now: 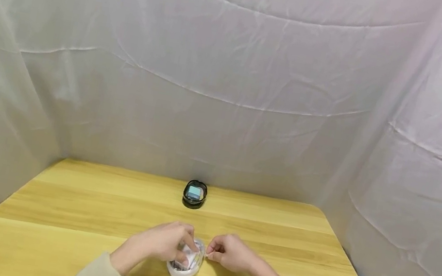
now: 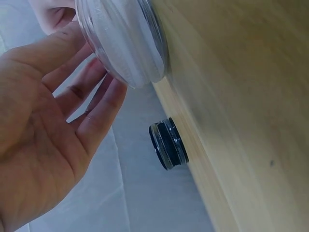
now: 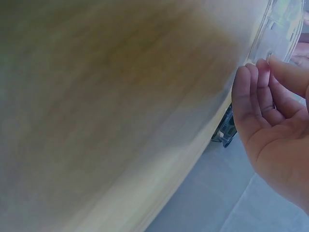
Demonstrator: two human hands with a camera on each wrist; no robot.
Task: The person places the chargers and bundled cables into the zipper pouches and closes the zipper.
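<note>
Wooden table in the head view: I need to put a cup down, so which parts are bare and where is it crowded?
The light wooden table is bare left of the left hand and right of the right hand, out to both edges. A bare strip separates the hands from the small round black container at the back. It is crowded at front centre, where both hands meet at the clear plastic case.

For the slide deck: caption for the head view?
Both hands, left hand and right hand, hold a clear case on the table.
</note>
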